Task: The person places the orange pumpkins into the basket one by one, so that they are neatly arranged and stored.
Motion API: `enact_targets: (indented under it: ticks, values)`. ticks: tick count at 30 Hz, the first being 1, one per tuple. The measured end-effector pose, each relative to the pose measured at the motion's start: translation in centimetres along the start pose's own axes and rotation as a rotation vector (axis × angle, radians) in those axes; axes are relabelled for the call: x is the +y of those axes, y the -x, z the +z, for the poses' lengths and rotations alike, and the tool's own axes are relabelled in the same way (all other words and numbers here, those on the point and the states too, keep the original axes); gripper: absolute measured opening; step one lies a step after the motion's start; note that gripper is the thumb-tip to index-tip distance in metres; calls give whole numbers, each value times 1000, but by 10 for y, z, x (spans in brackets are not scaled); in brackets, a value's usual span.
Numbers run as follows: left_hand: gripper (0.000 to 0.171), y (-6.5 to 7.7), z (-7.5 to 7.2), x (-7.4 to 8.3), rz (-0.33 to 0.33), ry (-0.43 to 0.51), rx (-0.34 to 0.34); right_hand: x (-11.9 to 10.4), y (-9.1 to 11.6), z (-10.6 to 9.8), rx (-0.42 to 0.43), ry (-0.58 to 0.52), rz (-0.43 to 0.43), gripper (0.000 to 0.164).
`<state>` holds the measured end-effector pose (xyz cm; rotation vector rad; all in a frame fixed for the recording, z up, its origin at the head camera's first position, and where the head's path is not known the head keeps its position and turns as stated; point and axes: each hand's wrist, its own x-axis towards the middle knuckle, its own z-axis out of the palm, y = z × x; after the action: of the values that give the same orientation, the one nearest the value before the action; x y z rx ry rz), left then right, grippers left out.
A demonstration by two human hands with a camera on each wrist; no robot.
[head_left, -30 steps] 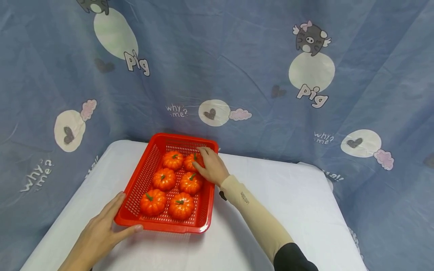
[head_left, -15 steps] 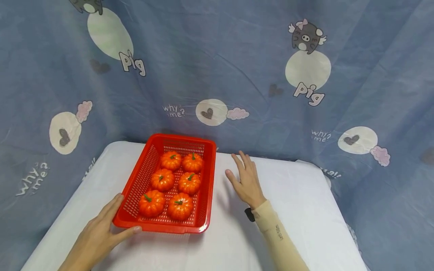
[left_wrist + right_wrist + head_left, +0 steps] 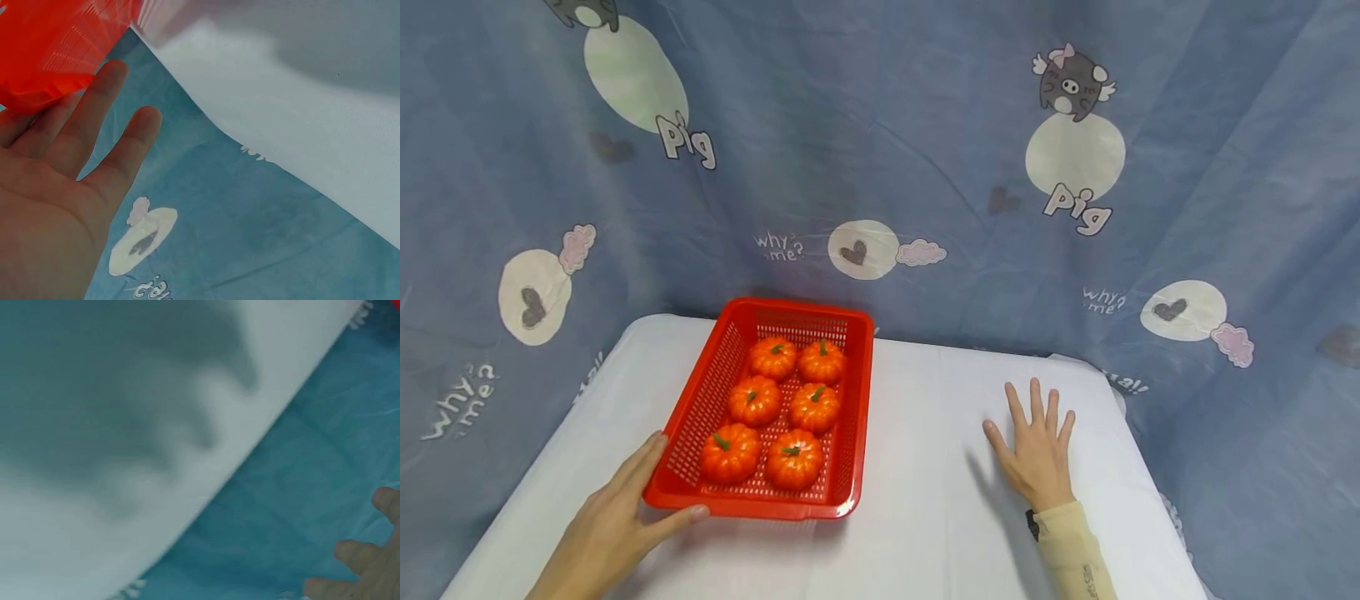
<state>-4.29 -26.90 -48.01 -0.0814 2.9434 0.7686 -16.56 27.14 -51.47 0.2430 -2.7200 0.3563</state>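
Note:
A red plastic basket with perforated walls stands on the white table, left of the middle in the head view. Inside it several small orange pumpkins with green stems lie in two columns. My left hand is at its near left corner, fingers fairly straight along the outer side and thumb by the front rim. In the left wrist view that hand has its fingertips at the red wall. Well to the right of the basket, my right hand is spread over the table and holds nothing; its fingers show in the right wrist view.
The white table runs under the basket and both hands. Behind it hangs a blue curtain with pig prints, close to the back edge. My right wrist wears a black band by a beige sleeve.
My right hand has left the pumpkin at the basket's back right and moved right and toward me, its fingers spreading. My left hand stays at the basket's corner.

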Motion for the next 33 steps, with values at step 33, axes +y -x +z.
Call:
enact_targets:
  ticks: [33]
  values:
    - [130, -1, -11, -8, 16, -113, -42, 6, 16, 12, -31, -39, 79, 74]
